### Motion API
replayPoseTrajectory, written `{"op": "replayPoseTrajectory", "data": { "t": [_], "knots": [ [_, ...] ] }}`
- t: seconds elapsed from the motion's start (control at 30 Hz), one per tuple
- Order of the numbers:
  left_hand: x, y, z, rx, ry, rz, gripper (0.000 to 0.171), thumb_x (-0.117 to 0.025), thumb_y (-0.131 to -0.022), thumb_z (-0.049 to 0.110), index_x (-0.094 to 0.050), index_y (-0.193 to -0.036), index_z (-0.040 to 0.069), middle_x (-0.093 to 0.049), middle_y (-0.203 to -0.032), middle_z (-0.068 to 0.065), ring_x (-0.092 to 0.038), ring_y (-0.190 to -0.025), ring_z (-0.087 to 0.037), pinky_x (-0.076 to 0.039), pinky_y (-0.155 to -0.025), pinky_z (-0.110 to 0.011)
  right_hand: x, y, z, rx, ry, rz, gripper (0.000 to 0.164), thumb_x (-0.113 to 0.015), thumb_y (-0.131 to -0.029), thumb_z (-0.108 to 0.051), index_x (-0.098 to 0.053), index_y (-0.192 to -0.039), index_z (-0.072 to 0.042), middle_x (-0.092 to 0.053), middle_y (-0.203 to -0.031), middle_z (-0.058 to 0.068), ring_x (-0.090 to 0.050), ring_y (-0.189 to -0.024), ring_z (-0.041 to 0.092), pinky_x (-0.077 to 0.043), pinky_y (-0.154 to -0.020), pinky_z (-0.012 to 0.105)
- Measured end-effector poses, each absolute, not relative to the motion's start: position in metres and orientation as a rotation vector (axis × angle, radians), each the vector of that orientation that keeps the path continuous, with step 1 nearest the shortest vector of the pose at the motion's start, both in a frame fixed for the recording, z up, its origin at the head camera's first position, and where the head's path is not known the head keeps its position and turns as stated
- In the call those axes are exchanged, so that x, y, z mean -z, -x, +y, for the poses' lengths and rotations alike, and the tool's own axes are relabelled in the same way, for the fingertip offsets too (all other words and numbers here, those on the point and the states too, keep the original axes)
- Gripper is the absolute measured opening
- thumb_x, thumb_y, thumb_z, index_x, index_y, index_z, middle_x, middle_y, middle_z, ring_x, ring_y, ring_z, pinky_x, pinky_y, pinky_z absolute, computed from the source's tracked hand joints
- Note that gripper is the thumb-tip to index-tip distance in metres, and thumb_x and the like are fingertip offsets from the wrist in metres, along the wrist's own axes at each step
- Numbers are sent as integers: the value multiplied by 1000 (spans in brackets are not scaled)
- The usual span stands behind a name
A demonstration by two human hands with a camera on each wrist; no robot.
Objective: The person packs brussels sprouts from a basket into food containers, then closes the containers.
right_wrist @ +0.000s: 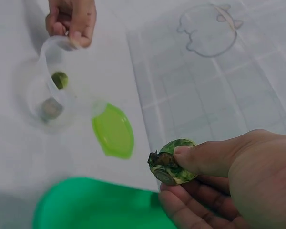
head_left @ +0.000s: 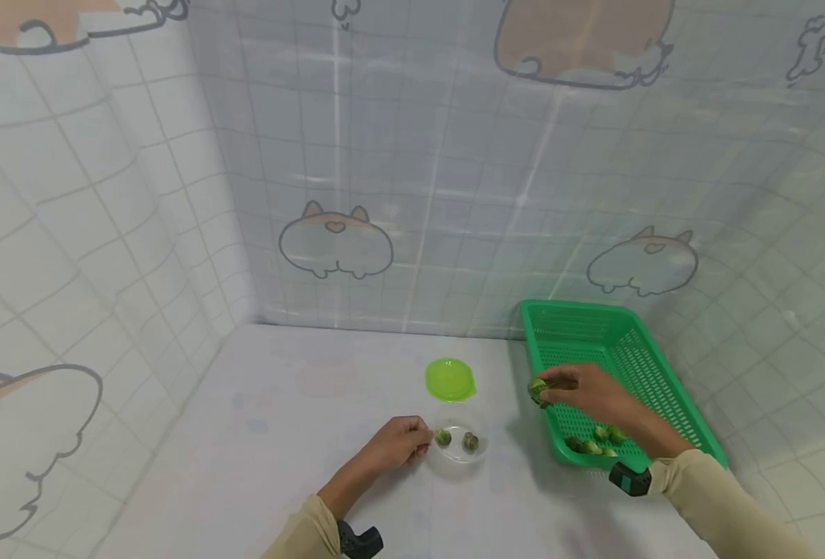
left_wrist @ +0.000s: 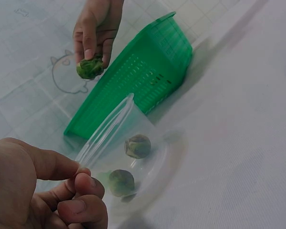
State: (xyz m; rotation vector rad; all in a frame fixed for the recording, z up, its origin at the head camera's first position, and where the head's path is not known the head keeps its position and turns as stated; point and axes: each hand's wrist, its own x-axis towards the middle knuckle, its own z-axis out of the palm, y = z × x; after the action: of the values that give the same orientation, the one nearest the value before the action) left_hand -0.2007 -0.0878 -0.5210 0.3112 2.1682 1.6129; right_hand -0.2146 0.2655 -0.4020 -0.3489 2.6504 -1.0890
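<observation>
My left hand [head_left: 400,444] pinches the rim of a clear plastic bowl [left_wrist: 155,126] that stands on the table. Inside it lie two Brussels sprouts, one greener [left_wrist: 121,182] and one browner [left_wrist: 137,146]. Held between the thumb and fingers of my right hand [head_left: 589,392] is another Brussels sprout [right_wrist: 171,161], green with dark, browned leaves. That hand is above the left edge of a green plastic basket [head_left: 597,309]. Several more sprouts [head_left: 601,433] lie in the basket's near end.
A bright green lid [head_left: 450,380] lies flat on the white table [head_left: 300,404], just behind the bowl. The basket stands to the right. Patterned plastic sheeting [head_left: 454,194] rises at the back and on both sides.
</observation>
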Motion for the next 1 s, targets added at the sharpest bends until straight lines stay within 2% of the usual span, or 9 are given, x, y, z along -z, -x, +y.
{"op": "replayPoseTrajectory", "data": {
  "t": [0.5,1.0],
  "knots": [
    [521,202,-86,-1614,-317,2166,23,-60,-98,18,-62,-84,-1,-54,-66,1,-45,-56,-12,-39,-54,-27,419,214,221,1182,455,2568,36,-73,-93,-19,-67,-124,-1,-73,-107,8,-68,-98,22,-54,-76,30],
    [523,203,-85,-1623,-320,2163,21,-59,-98,16,-61,-82,3,-54,-67,1,-45,-56,-12,-39,-53,-26,439,213,185,1150,561,2531,31,-73,-92,-15,-69,-120,-3,-72,-104,5,-68,-96,20,-54,-74,28]
  ]
}}
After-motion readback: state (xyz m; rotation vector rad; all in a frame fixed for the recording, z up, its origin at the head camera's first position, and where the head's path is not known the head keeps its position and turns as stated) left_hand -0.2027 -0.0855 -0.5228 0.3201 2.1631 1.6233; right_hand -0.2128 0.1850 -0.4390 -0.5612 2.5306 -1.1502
